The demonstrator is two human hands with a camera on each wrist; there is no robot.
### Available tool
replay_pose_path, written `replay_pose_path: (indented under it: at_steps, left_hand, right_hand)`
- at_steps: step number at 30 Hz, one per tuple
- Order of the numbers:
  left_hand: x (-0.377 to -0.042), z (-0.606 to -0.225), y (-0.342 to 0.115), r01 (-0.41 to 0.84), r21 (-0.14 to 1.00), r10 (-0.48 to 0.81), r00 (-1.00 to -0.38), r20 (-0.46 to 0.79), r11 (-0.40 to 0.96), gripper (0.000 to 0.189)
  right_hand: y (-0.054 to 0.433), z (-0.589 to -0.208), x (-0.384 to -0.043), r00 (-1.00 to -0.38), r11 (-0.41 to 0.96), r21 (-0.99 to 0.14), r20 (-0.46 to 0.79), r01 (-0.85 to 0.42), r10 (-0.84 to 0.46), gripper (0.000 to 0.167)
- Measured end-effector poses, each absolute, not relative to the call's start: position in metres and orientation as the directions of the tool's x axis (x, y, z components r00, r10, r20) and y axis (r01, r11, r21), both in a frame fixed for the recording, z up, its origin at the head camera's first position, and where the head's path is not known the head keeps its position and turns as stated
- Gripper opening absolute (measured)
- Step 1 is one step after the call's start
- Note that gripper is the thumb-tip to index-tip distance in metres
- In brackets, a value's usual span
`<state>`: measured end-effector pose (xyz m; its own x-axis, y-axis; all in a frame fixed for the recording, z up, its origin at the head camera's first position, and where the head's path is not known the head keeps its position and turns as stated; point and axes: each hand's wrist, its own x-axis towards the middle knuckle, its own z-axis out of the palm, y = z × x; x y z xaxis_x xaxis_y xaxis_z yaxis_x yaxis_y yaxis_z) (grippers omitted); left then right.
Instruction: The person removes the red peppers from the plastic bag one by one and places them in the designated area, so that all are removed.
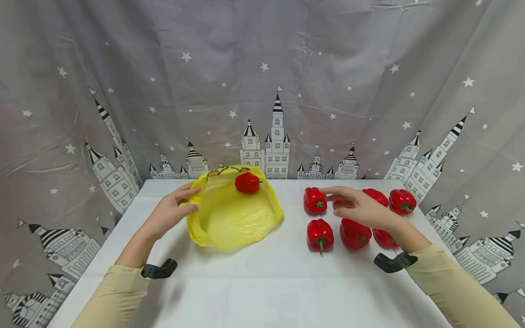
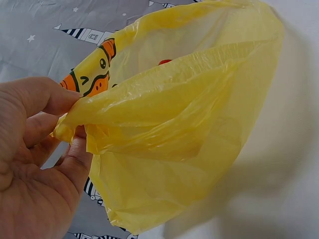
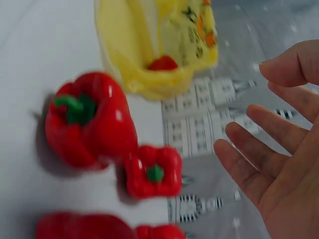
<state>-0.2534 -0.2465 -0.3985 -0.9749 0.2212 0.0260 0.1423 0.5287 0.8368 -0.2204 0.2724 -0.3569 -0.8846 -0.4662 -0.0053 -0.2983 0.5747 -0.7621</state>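
A yellow plastic bag [image 1: 238, 228] lies with its mouth held wide, one red bell pepper [image 1: 247, 182] inside it toward the back. My left hand [image 1: 168, 214] pinches the left rim of the bag between thumb and fingers; the left wrist view shows the bunched film [image 2: 75, 119] there. Over the group of peppers on the right hovers my right hand [image 1: 365, 207], fingers loosely extended and nothing in them. Nearest its fingertips is a red bell pepper [image 1: 315, 202] with a green stem. Another bell pepper [image 1: 320, 234] sits just in front of that one.
More red peppers stand under and around the right forearm, among them a front pepper [image 1: 355, 234] and a far right pepper [image 1: 403, 201]. The white table [image 1: 262, 291] ends at a grey curtain [image 1: 229, 54] printed with castles and stars.
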Motion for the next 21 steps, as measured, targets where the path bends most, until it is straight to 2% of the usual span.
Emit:
replay_pose_path:
  at_steps: [21]
  left_hand:
    - [-0.254, -0.401, -0.248, 0.143, 0.836, 0.218, -0.976, 0.030, 0.529, 0.063]
  right_hand:
    - [0.160, -0.376, -0.251, -0.769, 0.534, -0.777, -0.103, -0.334, -0.631, 0.070]
